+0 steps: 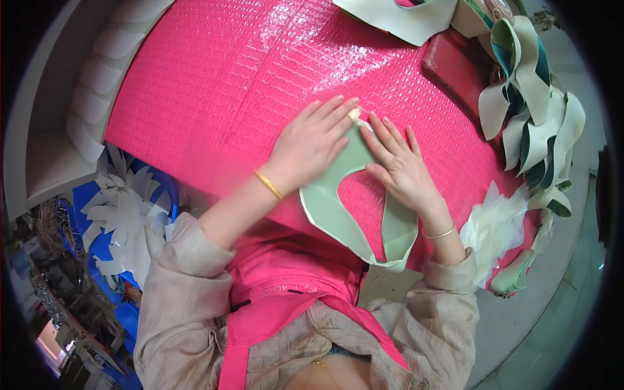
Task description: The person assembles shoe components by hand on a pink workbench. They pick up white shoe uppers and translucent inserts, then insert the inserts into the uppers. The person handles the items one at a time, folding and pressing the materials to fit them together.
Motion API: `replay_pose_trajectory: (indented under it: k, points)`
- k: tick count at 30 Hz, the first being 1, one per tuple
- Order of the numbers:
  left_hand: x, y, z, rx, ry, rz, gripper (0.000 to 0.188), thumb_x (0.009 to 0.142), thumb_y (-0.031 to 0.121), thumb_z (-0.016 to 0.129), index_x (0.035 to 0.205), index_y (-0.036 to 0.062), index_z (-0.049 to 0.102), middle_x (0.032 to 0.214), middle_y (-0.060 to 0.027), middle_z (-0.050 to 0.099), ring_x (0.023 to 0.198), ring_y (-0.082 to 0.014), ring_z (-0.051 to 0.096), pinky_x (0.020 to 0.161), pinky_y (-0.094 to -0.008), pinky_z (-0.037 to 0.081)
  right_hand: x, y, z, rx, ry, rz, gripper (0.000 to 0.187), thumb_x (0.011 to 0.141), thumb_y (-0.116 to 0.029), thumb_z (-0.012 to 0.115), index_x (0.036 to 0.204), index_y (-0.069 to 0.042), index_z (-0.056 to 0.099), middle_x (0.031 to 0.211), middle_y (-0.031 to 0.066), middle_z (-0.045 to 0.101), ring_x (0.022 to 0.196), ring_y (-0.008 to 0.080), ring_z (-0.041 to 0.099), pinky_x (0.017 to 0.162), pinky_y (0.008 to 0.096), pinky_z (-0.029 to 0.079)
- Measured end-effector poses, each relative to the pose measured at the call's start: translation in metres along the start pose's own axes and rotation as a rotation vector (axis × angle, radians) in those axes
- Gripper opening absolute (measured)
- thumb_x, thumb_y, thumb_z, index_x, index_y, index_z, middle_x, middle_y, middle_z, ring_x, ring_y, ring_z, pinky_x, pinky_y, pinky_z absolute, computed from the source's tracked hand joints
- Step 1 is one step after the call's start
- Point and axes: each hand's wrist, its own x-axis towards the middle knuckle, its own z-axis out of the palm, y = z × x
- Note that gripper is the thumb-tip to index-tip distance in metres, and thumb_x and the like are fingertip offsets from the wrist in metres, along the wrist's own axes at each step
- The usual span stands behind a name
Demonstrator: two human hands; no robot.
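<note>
Pale green U-shaped cut leather piece (338, 208): flat on glossy pink textured surface (214, 84), one strap overhanging near edge. Left hand (309, 144), right hand (400, 166): fingers extended, unclenched, pressing piece down. Likely thin, limp, light; lift by edge.

pink textured sheet (227, 78) covers the table, bearing a green u-shaped piece (338, 208).

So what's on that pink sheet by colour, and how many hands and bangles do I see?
Pale green U-shaped cut piece under the hands: 1
Heaps of green-and-cream cut pieces at the right: 1 heap, pieces too tangled to count
Heap of white pieces: 1
Hands, left hand and right hand: 2
Bangles, gold bangle and silver bangle: 2
Total: 7
</note>
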Motion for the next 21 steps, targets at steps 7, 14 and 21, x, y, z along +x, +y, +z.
replay_pose_trajectory:
  k: [7, 14, 21]
  points:
    - [-0.084, 0.008, -0.053, -0.295, -0.396, 0.239, 0.030, 0.085, 0.025, 0.050, 0.111, 0.0123, 0.056, 0.123, -0.0070, 0.051, 0.119, -0.0227, 0.043, 0.103, -0.0455, 0.026, -0.036, 0.019, 0.001, 0.022, -0.021, 0.170, 0.053, 0.085, -0.033, 0.048, 0.134, -0.021, 0.035, 0.146, 0.0023, 0.017, 0.135, 0.0266, 0.012, 0.107, 0.0462, 0.009]
    - [-0.051, 0.100, -0.062, -0.444, -0.212, 0.053, 0.027, 0.082, 0.027, 0.055, 0.076, 0.0025, 0.063, 0.067, -0.0098, 0.062, 0.060, -0.0233, 0.059, 0.063, -0.0391, 0.043, -0.021, 0.028, -0.029, 0.742, 0.071, 0.259, 0.051, 0.081, -0.013, 0.057, 0.130, -0.011, 0.043, 0.074, 0.0050, 0.055, 0.066, 0.0094, 0.049, 0.063, 0.0236, 0.042]
    - [-0.031, 0.134, -0.071, -0.007, -0.635, 0.340, 0.007, 0.062, 0.013, 0.058, 0.059, 0.0076, 0.061, 0.059, -0.0086, 0.057, 0.065, -0.0224, 0.058, 0.065, -0.0357, 0.041, -0.067, 0.014, -0.028, 1.412, 0.401, 0.487, 0.044, 0.085, -0.007, 0.051, 0.128, -0.006, 0.043, 0.076, 0.0074, 0.059, 0.071, 0.0042, 0.051, 0.063, 0.0219, 0.042]
